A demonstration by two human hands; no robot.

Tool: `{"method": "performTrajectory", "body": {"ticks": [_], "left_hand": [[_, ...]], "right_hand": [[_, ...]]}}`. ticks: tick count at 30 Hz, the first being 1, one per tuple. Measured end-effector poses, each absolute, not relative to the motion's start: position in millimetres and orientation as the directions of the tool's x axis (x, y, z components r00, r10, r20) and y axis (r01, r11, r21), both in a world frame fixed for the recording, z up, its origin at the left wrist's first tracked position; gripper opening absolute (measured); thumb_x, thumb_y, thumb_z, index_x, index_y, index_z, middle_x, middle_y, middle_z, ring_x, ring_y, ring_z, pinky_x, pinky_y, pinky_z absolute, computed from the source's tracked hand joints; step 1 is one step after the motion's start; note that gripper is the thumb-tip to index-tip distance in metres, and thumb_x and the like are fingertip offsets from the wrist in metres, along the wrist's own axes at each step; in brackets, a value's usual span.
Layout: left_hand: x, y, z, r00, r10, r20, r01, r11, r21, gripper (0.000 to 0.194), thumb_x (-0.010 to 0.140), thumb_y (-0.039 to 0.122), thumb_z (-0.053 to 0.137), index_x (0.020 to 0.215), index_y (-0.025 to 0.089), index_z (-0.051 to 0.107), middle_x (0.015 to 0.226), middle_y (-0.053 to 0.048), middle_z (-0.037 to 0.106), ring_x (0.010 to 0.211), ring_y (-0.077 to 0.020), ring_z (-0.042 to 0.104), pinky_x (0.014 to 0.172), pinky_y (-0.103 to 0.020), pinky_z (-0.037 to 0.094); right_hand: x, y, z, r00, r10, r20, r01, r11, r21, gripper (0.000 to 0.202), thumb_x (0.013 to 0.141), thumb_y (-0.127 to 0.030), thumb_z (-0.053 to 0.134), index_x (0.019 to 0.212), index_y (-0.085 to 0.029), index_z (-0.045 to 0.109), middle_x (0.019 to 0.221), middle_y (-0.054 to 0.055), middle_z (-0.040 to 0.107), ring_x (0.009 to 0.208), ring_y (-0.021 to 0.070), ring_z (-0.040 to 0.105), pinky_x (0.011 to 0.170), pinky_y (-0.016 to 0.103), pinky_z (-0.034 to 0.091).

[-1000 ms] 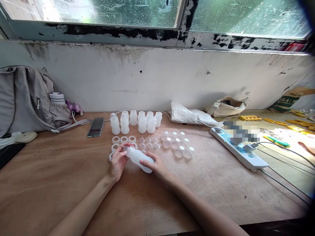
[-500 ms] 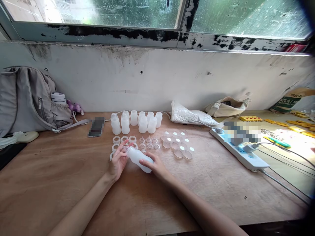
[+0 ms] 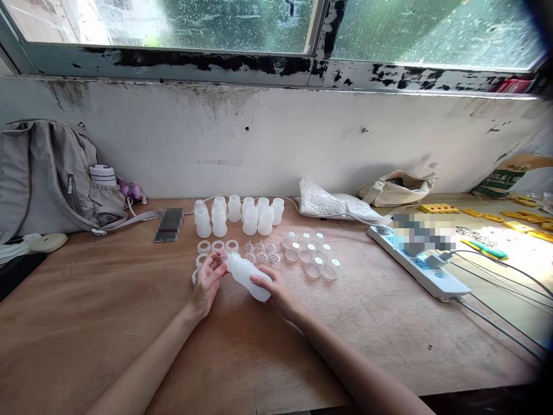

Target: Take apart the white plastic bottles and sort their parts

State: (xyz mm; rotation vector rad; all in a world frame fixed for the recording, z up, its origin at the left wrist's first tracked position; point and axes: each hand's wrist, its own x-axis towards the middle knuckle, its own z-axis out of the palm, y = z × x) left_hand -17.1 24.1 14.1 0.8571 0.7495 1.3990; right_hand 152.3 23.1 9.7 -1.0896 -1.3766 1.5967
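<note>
A frosted white bottle (image 3: pixel 248 278) lies tilted between my hands, its neck toward the upper left. My right hand (image 3: pixel 276 291) is wrapped round its lower part. The fingers of my left hand (image 3: pixel 208 283) pinch a clear nipple (image 3: pixel 223 256) at the bottle's mouth. Just beyond are white rings (image 3: pixel 218 245), partly hidden by my left hand, and clear nipples (image 3: pixel 260 246). Clear round caps (image 3: pixel 313 270) lie to their right, with small white discs (image 3: pixel 318 260) among them. Several more frosted bottles (image 3: pixel 265 220) stand upright behind.
At the left are a grey backpack (image 3: pixel 56 173) and a phone (image 3: pixel 169 225). A silvery package (image 3: pixel 332 202) and a cream bag (image 3: pixel 397 189) lie by the wall. A white power strip (image 3: pixel 419 265) with cables and yellow pieces (image 3: pixel 518 226) are at the right.
The held bottle and my right hand have shifted slightly right. My left fingers have closed in nearer the bottle's mouth. The view has tilted slightly.
</note>
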Motion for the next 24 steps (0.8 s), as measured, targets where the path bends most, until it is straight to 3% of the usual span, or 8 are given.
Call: {"method": "performTrajectory", "body": {"ticks": [13, 24], "left_hand": [[-18.4, 19.4, 14.3, 0.167, 0.986, 0.005, -0.490, 0.078, 0.868, 0.040, 0.074, 0.034, 0.059, 0.109, 0.020, 0.048, 0.103, -0.007, 0.059, 0.092, -0.0207, 0.056, 0.077, -0.030, 0.042], [-19.4, 26.4, 10.2, 0.060, 0.997, 0.039, -0.462, -0.007, 0.887, 0.044, 0.065, 0.031, 0.069, 0.104, 0.019, 0.051, 0.104, -0.008, 0.057, 0.094, -0.0201, 0.055, 0.078, -0.028, 0.043]], "right_hand": [[149.6, 17.5, 14.2, -0.409, 0.899, -0.157, 0.075, -0.138, -0.988, 0.032, 0.071, -0.046, 0.056, 0.083, -0.017, 0.056, 0.060, -0.002, 0.050, 0.047, 0.0089, 0.043, 0.037, 0.018, 0.030], [152.9, 16.3, 15.5, -0.362, 0.926, -0.108, -0.075, -0.144, -0.987, 0.032, 0.072, -0.046, 0.054, 0.079, -0.015, 0.052, 0.062, 0.000, 0.048, 0.049, 0.0087, 0.043, 0.038, 0.017, 0.032]]}}
